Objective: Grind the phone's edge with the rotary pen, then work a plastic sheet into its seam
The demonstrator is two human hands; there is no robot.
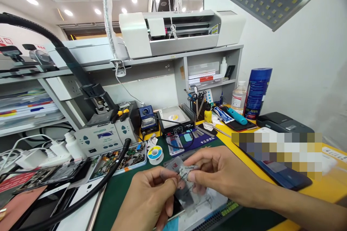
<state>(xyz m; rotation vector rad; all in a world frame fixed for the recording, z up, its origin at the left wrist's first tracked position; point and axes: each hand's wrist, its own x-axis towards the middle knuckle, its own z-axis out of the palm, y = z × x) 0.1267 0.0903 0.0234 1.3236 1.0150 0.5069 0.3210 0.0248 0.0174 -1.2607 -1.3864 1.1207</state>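
i have a small grey packet (pixel 184 173) with dark letters on it, up between my two hands, over the desk (pixel 322 191). my right grip (pixel 217 173) is closed on it, with the thumb and fingers pinching its right side. my left grip (pixel 151 195) is narrow, and its fingertips are at the packet's left edge, but i cannot tell if they pinch it or just touch it. just below is a thin see-through sheet (pixel 187 196); i cannot tell if it is joined to the packet. i think the packet is very light, soft and crinkly, and a bit slippery. it might tear if pulled hard. i'd say the best place to hold it is by its edges, with a gentle pinch. a green mat (pixel 115 191) lies beside my left grip.
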